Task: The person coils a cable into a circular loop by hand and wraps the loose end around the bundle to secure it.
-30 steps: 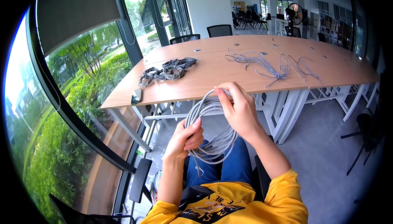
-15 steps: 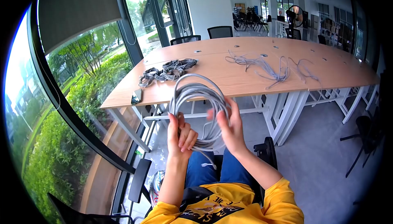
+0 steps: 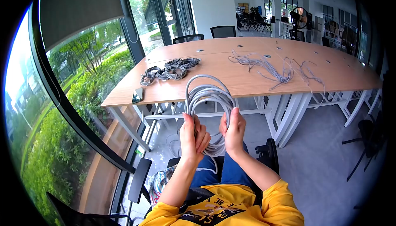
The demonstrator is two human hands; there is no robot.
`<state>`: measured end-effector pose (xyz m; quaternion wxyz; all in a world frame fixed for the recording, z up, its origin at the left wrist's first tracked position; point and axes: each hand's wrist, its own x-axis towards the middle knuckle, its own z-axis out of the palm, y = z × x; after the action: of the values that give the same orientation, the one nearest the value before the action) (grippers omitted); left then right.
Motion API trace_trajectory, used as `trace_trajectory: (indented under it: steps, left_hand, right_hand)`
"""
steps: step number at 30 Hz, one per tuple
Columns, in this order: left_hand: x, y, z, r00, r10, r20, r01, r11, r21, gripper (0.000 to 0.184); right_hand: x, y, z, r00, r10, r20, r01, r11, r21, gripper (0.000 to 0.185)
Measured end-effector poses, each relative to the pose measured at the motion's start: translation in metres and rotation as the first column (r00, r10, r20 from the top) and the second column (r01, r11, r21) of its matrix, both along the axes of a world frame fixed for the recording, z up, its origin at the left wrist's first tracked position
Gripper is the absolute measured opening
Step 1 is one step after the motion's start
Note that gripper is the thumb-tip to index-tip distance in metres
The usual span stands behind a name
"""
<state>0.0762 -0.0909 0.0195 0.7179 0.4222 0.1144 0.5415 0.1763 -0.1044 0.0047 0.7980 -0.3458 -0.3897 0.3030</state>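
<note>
A grey cable coil (image 3: 209, 92) is held upright above my lap, between both hands. My left hand (image 3: 194, 137) grips its left side, with the fingers curled round the strands. On the right side, my right hand (image 3: 234, 130) is closed on the loops, thumb pointing up. One larger loop rises above the rest of the coil, and a loose cable end hangs below near my legs. Bundled dark and grey cables (image 3: 170, 70) lie on the left of the wooden table (image 3: 222, 56). Loose, tangled grey cables (image 3: 281, 75) lie farther right on it.
A phone (image 3: 138, 95) rests at the table's near left edge. Black chairs (image 3: 223, 31) stand behind the table, and a fan (image 3: 299, 17) is at the back right. The armrests (image 3: 140, 180) of my chair flank me. Large windows are on the left.
My right hand has come down from the coil's top to its right side and closed on it. The coil has turned more upright, and lately shifted slightly right with my left hand.
</note>
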Motion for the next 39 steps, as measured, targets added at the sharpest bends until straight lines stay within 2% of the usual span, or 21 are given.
trace_trajectory:
  steps: [2,6,9,10,11,12,15,20,22,23,24,25,26,27,28,29,30,32,35,36,39]
  left_hand:
    - [0.000,0.001,0.001,0.999,0.014,-0.033,-0.015,0.999,-0.050,0.045]
    - [0.002,0.006,-0.002,0.995,0.052,-0.091,-0.051,0.999,0.009,0.045]
    - [-0.001,0.009,-0.004,0.995,-0.030,-0.092,0.027,0.999,-0.043,0.046]
    - [-0.002,0.008,-0.002,0.988,-0.155,-0.002,0.155,0.987,-0.039,0.047]
    - [-0.001,0.006,-0.002,0.957,-0.276,0.093,0.279,0.960,-0.027,0.048]
    - [-0.003,0.007,-0.002,0.867,-0.436,0.242,0.443,0.896,0.024,0.049]
    - [-0.005,0.012,-0.013,0.777,-0.560,0.288,0.528,0.828,0.188,0.049]
    - [-0.010,0.004,-0.012,0.782,-0.586,0.211,0.540,0.807,0.239,0.047]
    - [-0.015,0.005,-0.009,0.783,-0.574,0.240,0.554,0.819,0.152,0.045]
    - [-0.018,0.006,-0.008,0.783,-0.573,0.240,0.552,0.819,0.153,0.045]
    - [-0.022,0.006,-0.007,0.816,-0.551,0.176,0.527,0.834,0.164,0.043]
    - [-0.024,0.006,-0.005,0.844,-0.526,0.110,0.504,0.845,0.178,0.042]
    - [-0.025,0.002,-0.003,0.891,-0.451,0.056,0.440,0.886,0.143,0.038]
    - [-0.026,0.001,-0.002,0.890,-0.452,0.056,0.442,0.886,0.140,0.038]
    - [-0.028,0.002,-0.001,0.903,-0.430,-0.011,0.428,0.896,0.117,0.038]
    - [-0.029,0.002,0.001,0.911,-0.406,-0.077,0.412,0.906,0.096,0.037]
    - [-0.030,0.002,0.003,0.905,-0.401,-0.141,0.414,0.907,0.077,0.035]
    - [-0.030,0.002,0.004,0.872,-0.435,-0.225,0.458,0.887,0.059,0.034]
    - [-0.031,-0.001,0.005,0.821,-0.478,-0.311,0.512,0.858,0.032,0.033]
    - [-0.031,-0.002,0.005,0.842,-0.444,-0.308,0.484,0.872,0.066,0.033]
    - [-0.028,-0.004,0.004,0.873,-0.423,-0.244,0.456,0.884,0.101,0.034]
  right_hand:
    - [-0.001,0.004,-0.006,0.981,-0.095,0.170,0.093,0.996,0.018,0.048]
    - [-0.008,0.007,-0.008,0.925,-0.197,0.326,0.191,0.980,0.049,0.048]
    - [-0.003,0.006,-0.008,0.924,-0.190,0.333,0.195,0.981,0.020,0.049]
    - [0.005,0.007,-0.004,0.980,-0.028,0.197,0.053,0.991,-0.124,0.051]
    - [0.011,0.006,0.005,0.998,0.068,0.018,-0.066,0.992,-0.104,0.049]
    - [0.014,0.006,0.005,0.994,0.106,0.001,-0.105,0.988,-0.114,0.050]
    - [0.021,0.007,0.007,0.988,0.151,-0.028,-0.153,0.981,-0.117,0.050]
    - [0.020,0.006,-0.007,0.967,0.229,-0.111,-0.238,0.968,-0.081,0.045]
    - [0.021,0.005,-0.014,0.989,0.132,0.071,-0.135,0.990,0.031,0.029]
    - [0.022,0.004,-0.012,0.988,0.133,0.072,-0.136,0.990,0.030,0.029]
    - [0.022,0.003,-0.007,0.975,0.066,0.211,-0.082,0.994,0.067,0.025]
    - [0.023,0.003,-0.002,0.939,-0.010,0.343,-0.032,0.993,0.115,0.028]
    - [0.026,0.000,0.004,0.928,-0.065,0.367,0.007,0.988,0.156,0.046]
    - [0.030,-0.004,0.012,0.928,-0.065,0.366,0.009,0.988,0.153,0.046]
    - [0.034,-0.009,0.024,0.683,-0.364,0.633,0.222,0.929,0.295,0.054]
    - [0.035,-0.014,0.035,0.287,-0.586,0.758,0.345,0.801,0.489,0.061]
    - [0.034,-0.018,0.045,0.287,-0.585,0.758,0.345,0.802,0.488,0.061]
    - [0.032,-0.022,0.060,0.066,-0.525,0.848,0.256,0.831,0.494,0.069]
    - [0.037,-0.016,0.061,-0.015,-0.441,0.898,0.162,0.885,0.437,0.063]
    - [0.038,-0.011,0.052,0.111,-0.415,0.903,0.164,0.904,0.395,0.054]
    - [0.036,-0.005,0.038,0.212,-0.456,0.864,0.192,0.886,0.421,0.048]
